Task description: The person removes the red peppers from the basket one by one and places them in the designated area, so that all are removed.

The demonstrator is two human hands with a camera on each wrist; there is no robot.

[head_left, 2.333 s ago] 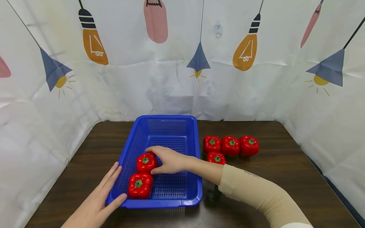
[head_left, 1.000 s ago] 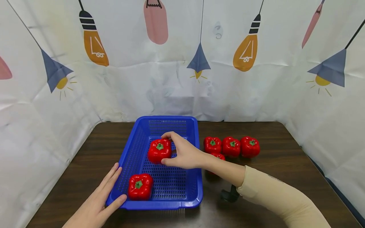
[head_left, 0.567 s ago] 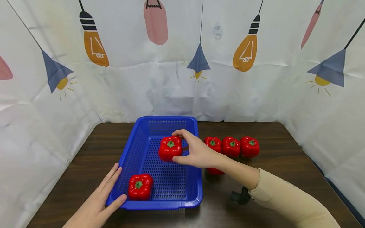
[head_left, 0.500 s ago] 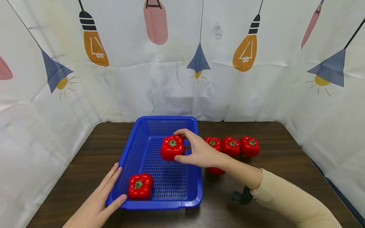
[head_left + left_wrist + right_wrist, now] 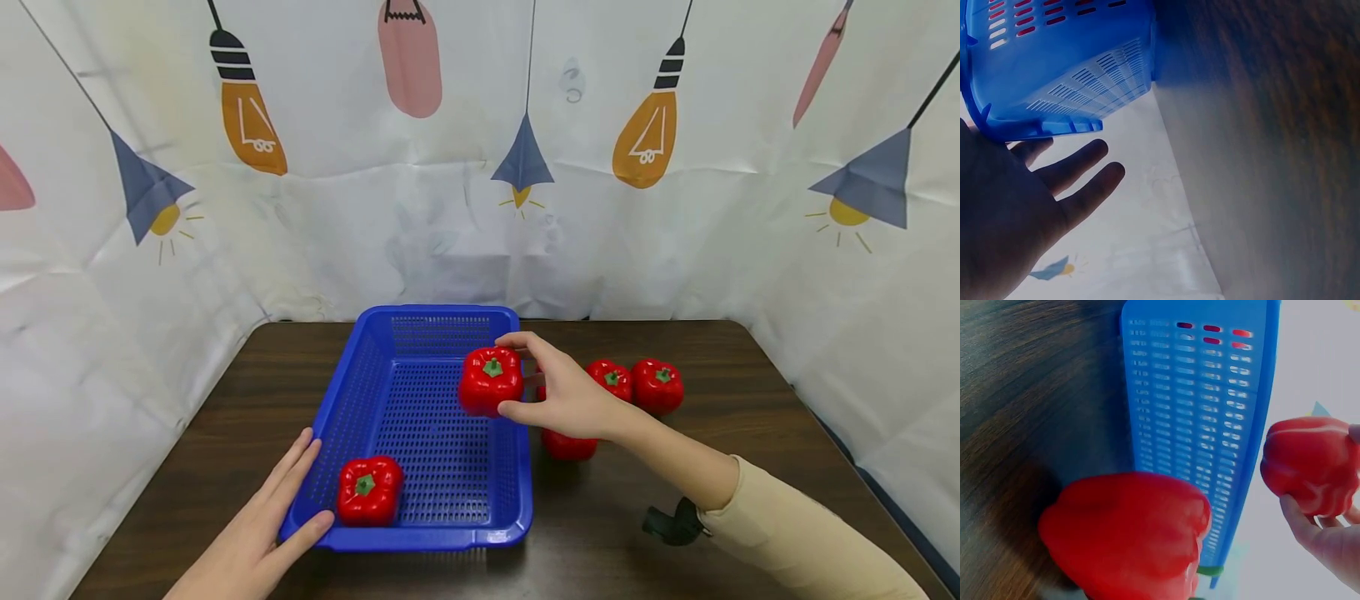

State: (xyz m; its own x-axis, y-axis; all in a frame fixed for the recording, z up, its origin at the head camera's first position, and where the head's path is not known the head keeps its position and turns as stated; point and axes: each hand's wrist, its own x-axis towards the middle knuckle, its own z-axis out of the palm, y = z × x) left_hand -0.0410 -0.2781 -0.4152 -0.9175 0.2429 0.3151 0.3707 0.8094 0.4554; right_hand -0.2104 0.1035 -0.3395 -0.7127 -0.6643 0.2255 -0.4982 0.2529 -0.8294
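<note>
The right hand [image 5: 567, 393] grips 1 pepper [image 5: 487, 385]; the left hand [image 5: 258, 523], fingers apart, touches the basket [image 5: 420, 540]. Carrying seems the step; the next move probably needs height above the rim [image 5: 527, 508].

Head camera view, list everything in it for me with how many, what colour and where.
Basket: one, blue, on the table
Table: one, dark brown, under the basket
Basket pepper: one, red, near left corner inside
Held pepper: one, red, above the basket's right rim
Table peppers: four, red, right of the basket, one mostly hidden
Printed sheeting: count unclear, mainly white, around the table
Black device: one, black, by the right wrist
Sleeve: one, cream, right arm
Hands: two, bare; left at the basket's near left corner, right holding a pepper
</note>
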